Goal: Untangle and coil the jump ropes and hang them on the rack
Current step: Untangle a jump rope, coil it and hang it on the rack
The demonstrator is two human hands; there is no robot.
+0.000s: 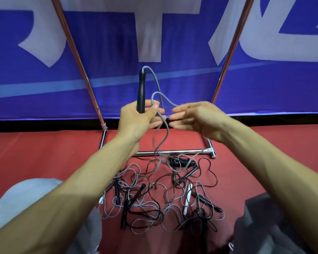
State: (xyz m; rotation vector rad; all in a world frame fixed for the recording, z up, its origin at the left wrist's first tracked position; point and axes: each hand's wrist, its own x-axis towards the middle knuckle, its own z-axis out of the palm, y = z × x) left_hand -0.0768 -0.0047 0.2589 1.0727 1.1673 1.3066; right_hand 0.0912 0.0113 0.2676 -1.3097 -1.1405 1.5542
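Gap between left upright (77, 57) and right upright (233, 48) is being left open, backed by blue banner (117, 52). Its middle is being crossed by hanging grey rope (157, 85). Low down, passage is being blocked by base bar (173, 152); floor before it is being covered by rope tangle (160, 195); red floor (44, 153) is being left bare either side

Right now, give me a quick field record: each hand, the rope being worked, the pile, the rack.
left hand: grips a black handle upright, with the grey rope looped at its fingers
right hand: fingers relaxed beside the loop, gripping nothing
rope run: grey rope drops from the hands into the pile
pile: grey and dark ropes, black and white handles, tangled on the red floor
rack: chrome frame behind the pile, no rope seen on it
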